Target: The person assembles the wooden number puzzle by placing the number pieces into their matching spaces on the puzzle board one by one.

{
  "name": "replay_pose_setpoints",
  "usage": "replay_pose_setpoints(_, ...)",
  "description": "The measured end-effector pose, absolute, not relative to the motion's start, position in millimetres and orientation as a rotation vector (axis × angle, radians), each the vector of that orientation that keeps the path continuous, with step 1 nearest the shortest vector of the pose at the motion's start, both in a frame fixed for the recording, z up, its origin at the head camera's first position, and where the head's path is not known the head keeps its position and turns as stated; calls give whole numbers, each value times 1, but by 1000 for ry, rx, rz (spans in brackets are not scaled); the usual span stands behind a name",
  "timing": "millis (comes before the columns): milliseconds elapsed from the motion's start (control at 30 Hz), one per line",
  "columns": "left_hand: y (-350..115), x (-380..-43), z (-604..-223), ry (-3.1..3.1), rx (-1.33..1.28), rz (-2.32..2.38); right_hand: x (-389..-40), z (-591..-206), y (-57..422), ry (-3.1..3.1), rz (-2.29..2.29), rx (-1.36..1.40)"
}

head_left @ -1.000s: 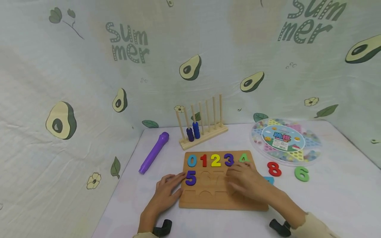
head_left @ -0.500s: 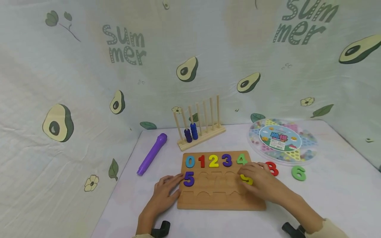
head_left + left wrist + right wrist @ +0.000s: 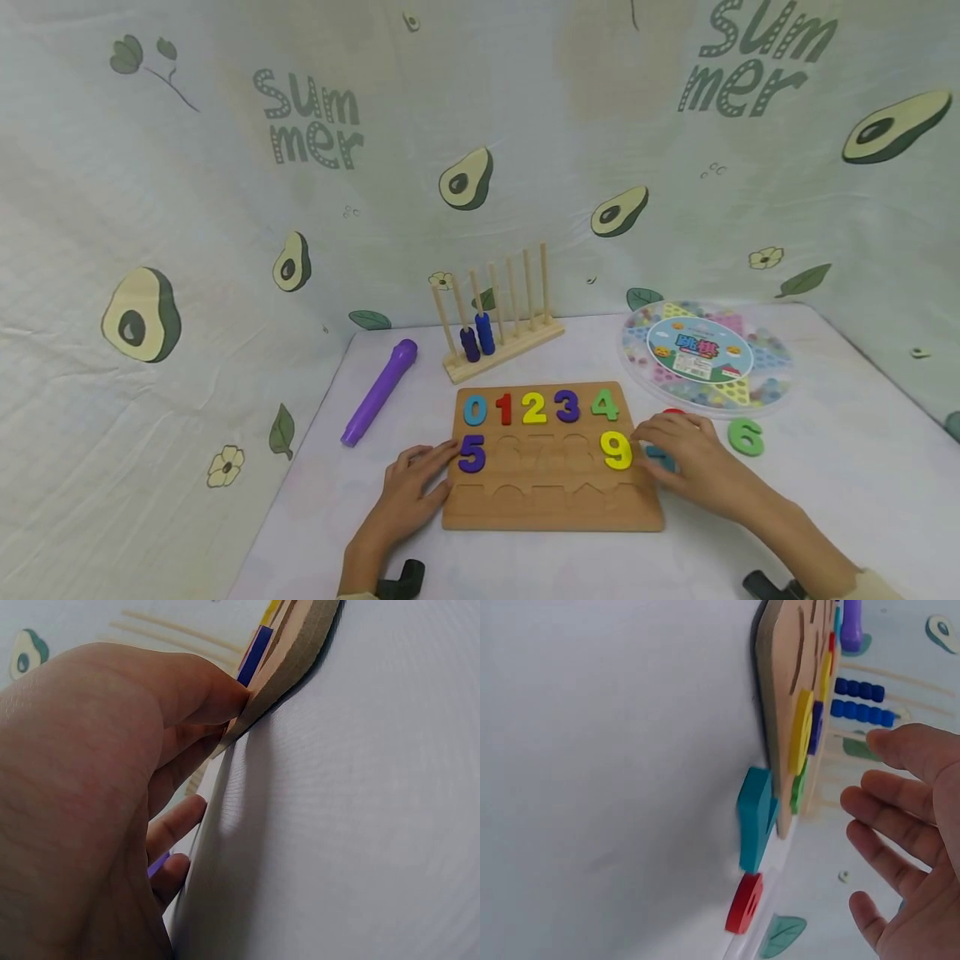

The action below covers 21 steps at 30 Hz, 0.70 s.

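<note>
My left hand (image 3: pixel 408 492) rests at the left edge of a wooden number puzzle board (image 3: pixel 555 505), its fingertips touching the board's side in the left wrist view. Just off the right edge, my right hand (image 3: pixel 697 467) hovers with loosely spread fingers and holds nothing. A yellow number 9 (image 3: pixel 627 451) sits at the right end of the board's second row; a purple number 5 (image 3: pixel 256 656) is at that row's left end. Partly hidden under the right hand are a blue number piece (image 3: pixel 755 817), seemingly a 7, and a red number 8 (image 3: pixel 744 904).
Numbers 0 to 4 fill the board's top row. A green number 6 (image 3: pixel 732 437) lies to the right. Behind stand a wooden peg rack (image 3: pixel 517 340) with blue beads and a round clear game box (image 3: pixel 772 358). A purple stick (image 3: pixel 378 396) lies at left.
My right hand has let go of the yellow 9 on the board and moved right, over the blue piece. The left hand stays at the board's edge. The head view has shifted slightly.
</note>
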<state>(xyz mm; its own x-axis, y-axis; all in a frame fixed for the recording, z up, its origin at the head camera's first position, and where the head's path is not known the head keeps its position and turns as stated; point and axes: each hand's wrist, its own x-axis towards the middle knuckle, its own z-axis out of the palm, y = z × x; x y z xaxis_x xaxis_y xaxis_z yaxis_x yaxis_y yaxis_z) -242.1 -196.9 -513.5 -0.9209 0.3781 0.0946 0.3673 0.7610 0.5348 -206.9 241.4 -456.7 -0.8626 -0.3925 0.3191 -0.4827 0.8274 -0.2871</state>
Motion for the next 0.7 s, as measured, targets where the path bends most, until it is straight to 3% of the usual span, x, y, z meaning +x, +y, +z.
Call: replay_pose_setpoints(700,-199,-243,-515,2916,682,924,-198,-463,290,-2884,494,447)
